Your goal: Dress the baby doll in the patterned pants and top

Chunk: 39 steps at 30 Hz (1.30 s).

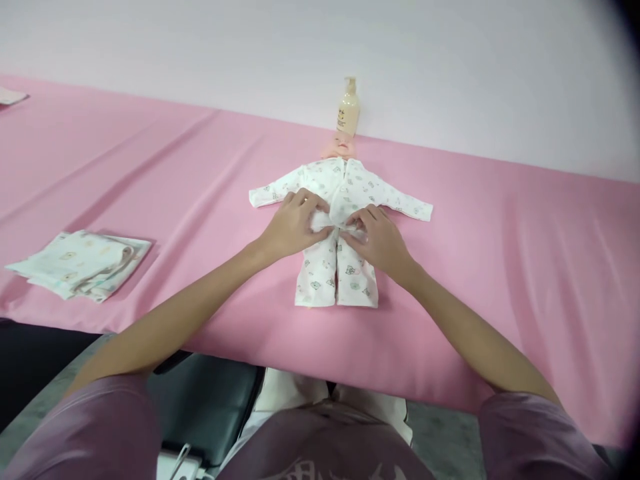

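Note:
A baby doll [343, 145] lies on its back, dressed in a white printed baby shirt [320, 177] with both sleeves spread out. Matching printed pants [317, 277] cover its legs. At the doll's waist, my left hand [295, 223] pinches fabric where the shirt meets the pants. My right hand [377, 237] is closed on cloth at the same height, just across the middle. The exact edge between the fingers is partly hidden, so I cannot tell if it is shirt hem or waistband alone.
A pump bottle [349, 113] stands behind the doll's head, near the wall. Folded printed cloths [75, 263] lie at the left on the pink table cover [210, 180]. A dark chair [205, 400] is below the front edge. Another item [11, 97] sits at the far left.

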Each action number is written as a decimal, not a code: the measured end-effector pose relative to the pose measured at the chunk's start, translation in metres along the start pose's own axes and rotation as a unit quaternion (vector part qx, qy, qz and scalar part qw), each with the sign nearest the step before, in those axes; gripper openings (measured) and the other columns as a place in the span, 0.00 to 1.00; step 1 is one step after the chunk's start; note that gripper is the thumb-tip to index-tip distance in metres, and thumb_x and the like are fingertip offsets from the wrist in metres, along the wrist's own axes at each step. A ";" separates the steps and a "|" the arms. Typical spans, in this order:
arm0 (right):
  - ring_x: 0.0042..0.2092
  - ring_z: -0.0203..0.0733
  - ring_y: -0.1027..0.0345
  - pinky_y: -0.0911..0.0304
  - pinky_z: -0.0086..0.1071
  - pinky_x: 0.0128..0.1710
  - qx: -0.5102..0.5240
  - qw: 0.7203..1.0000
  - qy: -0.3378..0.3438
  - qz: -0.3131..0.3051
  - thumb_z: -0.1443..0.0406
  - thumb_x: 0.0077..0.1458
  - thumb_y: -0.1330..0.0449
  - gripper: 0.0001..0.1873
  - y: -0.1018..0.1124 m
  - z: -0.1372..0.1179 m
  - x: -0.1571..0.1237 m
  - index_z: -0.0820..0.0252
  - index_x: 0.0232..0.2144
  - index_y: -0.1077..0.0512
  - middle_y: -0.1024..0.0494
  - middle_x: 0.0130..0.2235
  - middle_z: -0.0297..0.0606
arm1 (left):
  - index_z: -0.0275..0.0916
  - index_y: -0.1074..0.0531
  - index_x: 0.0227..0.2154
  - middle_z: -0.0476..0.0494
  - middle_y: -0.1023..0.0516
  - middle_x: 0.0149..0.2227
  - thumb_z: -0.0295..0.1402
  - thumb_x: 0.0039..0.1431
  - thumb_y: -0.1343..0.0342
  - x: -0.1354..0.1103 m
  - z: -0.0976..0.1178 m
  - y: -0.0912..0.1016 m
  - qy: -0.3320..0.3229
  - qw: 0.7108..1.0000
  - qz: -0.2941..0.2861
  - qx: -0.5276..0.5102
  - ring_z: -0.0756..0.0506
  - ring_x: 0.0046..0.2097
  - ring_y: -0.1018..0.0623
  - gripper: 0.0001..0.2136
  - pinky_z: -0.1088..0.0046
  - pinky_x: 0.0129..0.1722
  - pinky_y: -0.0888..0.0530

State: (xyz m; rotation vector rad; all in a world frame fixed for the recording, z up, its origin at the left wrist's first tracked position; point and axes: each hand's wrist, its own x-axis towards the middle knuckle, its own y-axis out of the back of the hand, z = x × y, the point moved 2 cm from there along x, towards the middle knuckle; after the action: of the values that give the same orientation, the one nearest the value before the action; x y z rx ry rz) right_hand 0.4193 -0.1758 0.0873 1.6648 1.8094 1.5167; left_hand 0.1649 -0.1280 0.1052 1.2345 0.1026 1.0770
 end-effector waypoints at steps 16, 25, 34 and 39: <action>0.43 0.53 0.24 0.30 0.50 0.51 0.021 0.995 0.093 -0.023 0.44 0.82 0.43 0.23 0.023 0.027 0.012 0.51 0.41 0.24 0.17 0.41 0.43 | 0.42 0.17 0.48 0.36 0.13 0.43 0.47 0.82 0.45 -0.001 0.006 -0.009 -0.069 0.998 -0.010 -0.011 0.37 0.42 0.20 0.16 0.57 0.50 0.26; 0.36 0.44 0.29 0.33 0.39 0.38 0.131 0.982 -0.122 0.058 0.33 0.70 0.34 0.33 0.018 0.058 0.117 0.51 0.32 0.31 0.18 0.36 0.37 | 0.41 0.20 0.45 0.42 0.14 0.46 0.36 0.71 0.32 0.091 -0.027 -0.001 0.178 0.969 0.067 -0.160 0.45 0.37 0.23 0.07 0.70 0.41 0.29; 0.30 0.40 0.39 0.45 0.36 0.29 0.099 0.977 -0.132 -0.132 0.43 0.61 0.25 0.31 0.013 0.078 0.153 0.53 0.23 0.33 0.29 0.26 0.32 | 0.38 0.13 0.47 0.40 0.16 0.44 0.32 0.65 0.31 0.128 -0.060 -0.020 0.201 0.954 -0.058 -0.214 0.44 0.39 0.22 0.09 0.71 0.38 0.29; 0.33 0.41 0.38 0.41 0.37 0.34 0.149 0.976 -0.141 -0.072 0.58 0.66 0.35 0.19 0.010 0.074 0.145 0.53 0.25 0.35 0.29 0.28 0.33 | 0.39 0.13 0.44 0.43 0.19 0.40 0.37 0.66 0.28 0.127 -0.058 -0.023 0.197 0.956 -0.035 -0.215 0.46 0.37 0.25 0.08 0.71 0.37 0.30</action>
State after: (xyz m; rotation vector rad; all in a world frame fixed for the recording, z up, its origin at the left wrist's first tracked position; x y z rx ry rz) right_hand 0.4355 -0.0186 0.1273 1.7274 2.0175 0.9313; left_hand 0.2122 0.0040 0.1234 0.6130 0.2036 1.1953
